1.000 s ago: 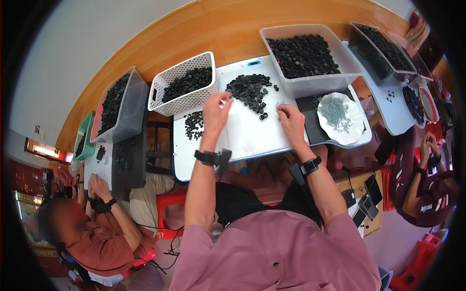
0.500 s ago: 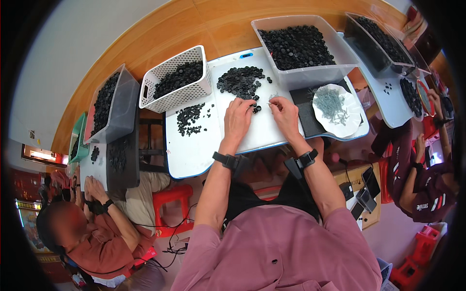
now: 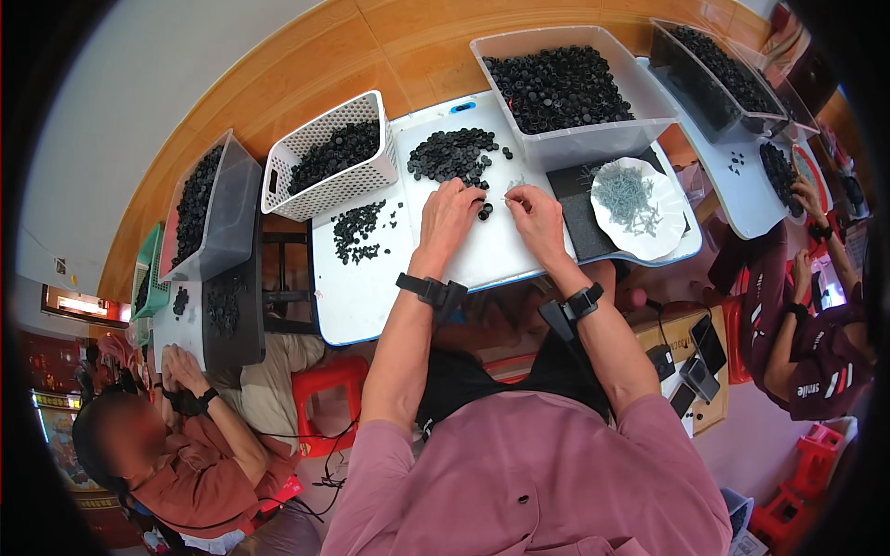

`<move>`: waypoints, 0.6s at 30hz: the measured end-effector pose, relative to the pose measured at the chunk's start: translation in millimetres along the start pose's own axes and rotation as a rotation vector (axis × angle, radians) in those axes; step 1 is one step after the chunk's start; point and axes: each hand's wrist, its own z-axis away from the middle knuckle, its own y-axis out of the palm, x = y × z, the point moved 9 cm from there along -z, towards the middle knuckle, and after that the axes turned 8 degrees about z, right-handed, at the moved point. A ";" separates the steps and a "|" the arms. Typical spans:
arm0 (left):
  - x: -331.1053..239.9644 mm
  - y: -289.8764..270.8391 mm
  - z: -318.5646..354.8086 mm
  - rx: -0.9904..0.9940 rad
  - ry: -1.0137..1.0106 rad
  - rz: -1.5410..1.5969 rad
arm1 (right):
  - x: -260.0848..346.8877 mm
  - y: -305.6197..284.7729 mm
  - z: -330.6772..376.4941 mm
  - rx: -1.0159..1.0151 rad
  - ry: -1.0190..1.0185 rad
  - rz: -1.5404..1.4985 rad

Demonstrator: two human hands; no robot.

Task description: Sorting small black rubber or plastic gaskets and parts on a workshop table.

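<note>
Where black caps (image 3: 557, 83) fill bin (image 3: 649, 119)

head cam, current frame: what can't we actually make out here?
- Head view: what the left hand and right hand pinch; fingertips cover it, too small.
- Shape of each black part in the pile: too small.
- Grey pieces on the white plate: too fine to identify.
- Far-right bin: bent by the fisheye rim.
</note>
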 end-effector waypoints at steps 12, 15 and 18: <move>6.0 -1.5 7.3 0.016 -0.096 0.110 | 1.7 0.1 0.3 0.015 -0.009 0.000; 8.1 0.2 8.5 0.033 -0.110 0.102 | 3.3 0.1 0.5 0.017 -0.018 0.008; 2.2 -6.7 12.9 -0.048 -0.065 0.116 | 5.1 -0.8 1.8 0.015 -0.013 -0.003</move>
